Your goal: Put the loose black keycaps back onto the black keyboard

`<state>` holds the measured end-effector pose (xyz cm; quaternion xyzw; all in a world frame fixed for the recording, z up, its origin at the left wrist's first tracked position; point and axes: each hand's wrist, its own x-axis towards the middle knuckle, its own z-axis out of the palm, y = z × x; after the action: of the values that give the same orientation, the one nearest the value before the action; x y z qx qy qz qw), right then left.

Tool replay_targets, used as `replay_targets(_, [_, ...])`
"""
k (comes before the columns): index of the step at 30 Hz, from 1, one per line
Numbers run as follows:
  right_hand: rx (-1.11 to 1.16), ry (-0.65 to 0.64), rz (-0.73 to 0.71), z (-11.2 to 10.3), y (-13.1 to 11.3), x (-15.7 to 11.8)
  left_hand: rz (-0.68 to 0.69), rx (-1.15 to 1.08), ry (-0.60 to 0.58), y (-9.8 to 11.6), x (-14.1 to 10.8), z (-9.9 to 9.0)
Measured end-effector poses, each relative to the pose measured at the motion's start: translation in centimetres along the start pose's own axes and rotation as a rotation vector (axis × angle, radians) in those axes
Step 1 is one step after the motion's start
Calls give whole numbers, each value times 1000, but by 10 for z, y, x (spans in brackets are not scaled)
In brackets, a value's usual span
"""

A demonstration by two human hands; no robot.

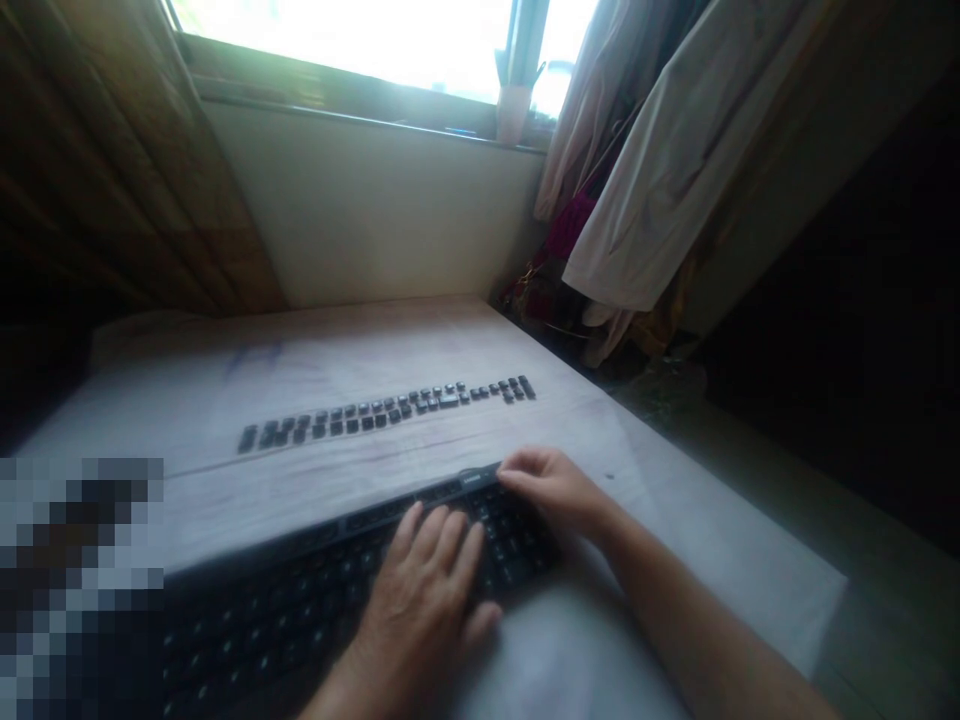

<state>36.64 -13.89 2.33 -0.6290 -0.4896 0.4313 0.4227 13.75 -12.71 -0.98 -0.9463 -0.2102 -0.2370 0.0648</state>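
Observation:
A black keyboard [300, 590] lies at a slant across the front of the table. My left hand [427, 580] rests palm down over its keys, fingers stretched forward and thumb out to the side. At the keyboard's far right corner, my right hand [551, 490] has its fingers curled and closed on the edge. The fingertips beneath that hand are partly hidden. Beyond the keyboard, several loose black keycaps [367, 424] form slanting rows on the pale tabletop.
The pale table cover [420, 340] reaches a wall under a bright window [345, 50]. A brown curtain [150, 170] hangs at left, and clothes [652, 180] hang at right above the floor. A small light pot [513, 113] stands on the sill. Blurred squares cover the lower left.

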Motion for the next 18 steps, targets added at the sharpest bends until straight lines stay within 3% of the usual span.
replay_targets(2, [61, 58, 4, -7, 2, 1, 7, 16, 11, 0, -1, 0])
replay_targets(5, [-34, 91, -30, -18, 1, 5, 29, 48, 33, 0, -1, 1])
replay_targets(11, [-598, 144, -82, -45, -9, 37, 52, 88, 244, -1, -5, 19])
replay_targets(18, [-918, 295, -22, -57, 1, 86, 98, 135, 395, -10, -12, 43])
